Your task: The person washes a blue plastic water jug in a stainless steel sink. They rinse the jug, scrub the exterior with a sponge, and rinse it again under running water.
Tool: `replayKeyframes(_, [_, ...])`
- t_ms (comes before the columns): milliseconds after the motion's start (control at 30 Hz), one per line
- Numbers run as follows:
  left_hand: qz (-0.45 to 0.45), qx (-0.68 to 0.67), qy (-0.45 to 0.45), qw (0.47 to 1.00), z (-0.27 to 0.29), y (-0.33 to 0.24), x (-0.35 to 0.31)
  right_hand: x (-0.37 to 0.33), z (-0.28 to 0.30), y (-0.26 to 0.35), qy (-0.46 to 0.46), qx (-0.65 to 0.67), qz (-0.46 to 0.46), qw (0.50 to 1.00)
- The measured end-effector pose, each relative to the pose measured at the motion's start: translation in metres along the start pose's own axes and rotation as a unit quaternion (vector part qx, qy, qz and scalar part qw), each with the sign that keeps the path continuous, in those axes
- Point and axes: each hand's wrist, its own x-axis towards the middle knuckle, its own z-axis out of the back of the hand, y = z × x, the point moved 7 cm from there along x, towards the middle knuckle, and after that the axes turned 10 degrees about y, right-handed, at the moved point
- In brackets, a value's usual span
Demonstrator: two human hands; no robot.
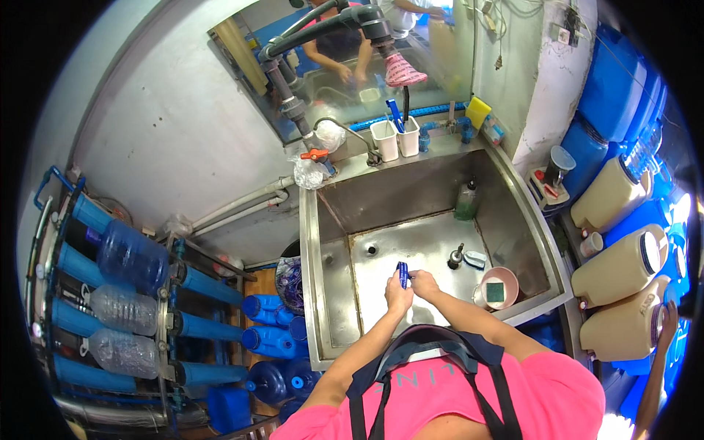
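Over the steel sink (pixel 411 235) my two hands come together near the front. My left hand (pixel 398 298) is closed around a small blue ridged object (pixel 402 274), which stands up out of the fingers; its exact kind is too small to tell. Close against it, my right hand (pixel 424 284) has its fingers bent and pinched at the object's side. To the right in the basin are a dark pump-top bottle (pixel 456 257), a white-and-blue brush (pixel 475 259) and a pink bowl (pixel 507 284) with a green scouring sponge (pixel 495 292) in it.
A green bottle (pixel 466 200) stands in the basin's far right corner. White holders (pixel 384 141) line the back rim under a grey pipe (pixel 323 37). Blue filter tubes and bottles (pixel 125 319) fill the left. Beige jugs (pixel 616 264) and another person's hand (pixel 667 323) are at right.
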Motion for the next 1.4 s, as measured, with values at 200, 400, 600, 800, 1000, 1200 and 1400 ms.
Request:
replayKeyframes(200, [-0.005, 0.045, 0.015, 0.999, -0.002, 0.001, 0.0, -0.001, 0.004, 0.011, 0.022, -0.031, -0.049, 0.998])
replayKeyframes(400, [-0.056, 0.101, 0.028, 0.993, 0.018, -0.037, 0.008, 0.048, -0.006, -0.014, 0.002, 0.213, -0.102, 0.972])
replayKeyframes(600, [-0.357, 0.028, 0.025, 0.933, 0.012, -0.128, -0.045, 0.11, 0.054, -0.116, -0.153, 0.017, -0.106, 0.982])
replayKeyframes(800, [-0.018, -0.481, 0.109, 0.87, 0.04, -0.049, 0.034, 0.037, 0.092, -0.04, 0.058, 0.502, 0.009, 0.863])
replayKeyframes(1000, [-0.025, -0.668, 0.211, 0.713, 0.044, -0.049, 0.032, -0.016, 0.137, 0.074, -0.021, 0.3, 0.187, 0.935])
replayKeyframes(1200, [0.063, -0.673, 0.39, 0.625, 0.068, -0.053, 0.02, -0.046, 0.134, 0.129, -0.121, -0.067, 0.411, 0.901])
replayKeyframes(1400, [-0.016, -0.387, 0.272, 0.881, 0.065, -0.041, 0.027, -0.039, 0.124, 0.129, -0.08, 0.039, 0.364, 0.927])
